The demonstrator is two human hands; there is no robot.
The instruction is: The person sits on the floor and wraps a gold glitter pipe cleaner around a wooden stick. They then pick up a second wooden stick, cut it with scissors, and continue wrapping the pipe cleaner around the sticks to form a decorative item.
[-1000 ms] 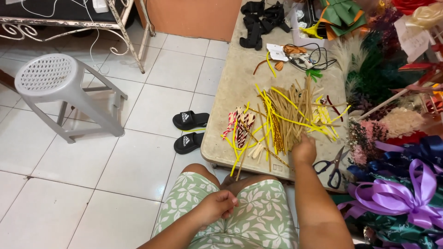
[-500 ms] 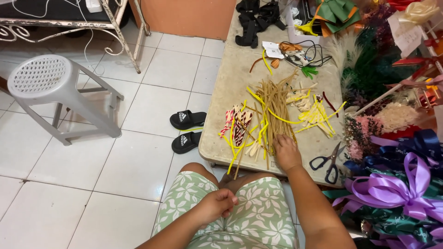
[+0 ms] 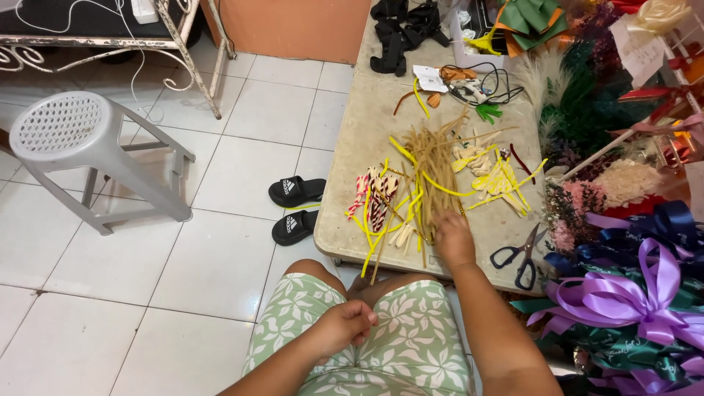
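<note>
Right hand on the tan strips, left hand idle in the lap

The left hand (image 3: 345, 326) rests loosely curled on the lap, its grip closed on nothing I can make out. Ahead and to the right, the right hand (image 3: 453, 238) lies palm down on the surface (image 3: 367, 147), fingers spread over the near end of the tan strip bundle (image 3: 434, 170), whose long axis runs away from the person; scissors (image 3: 519, 257) lie just right.
</note>
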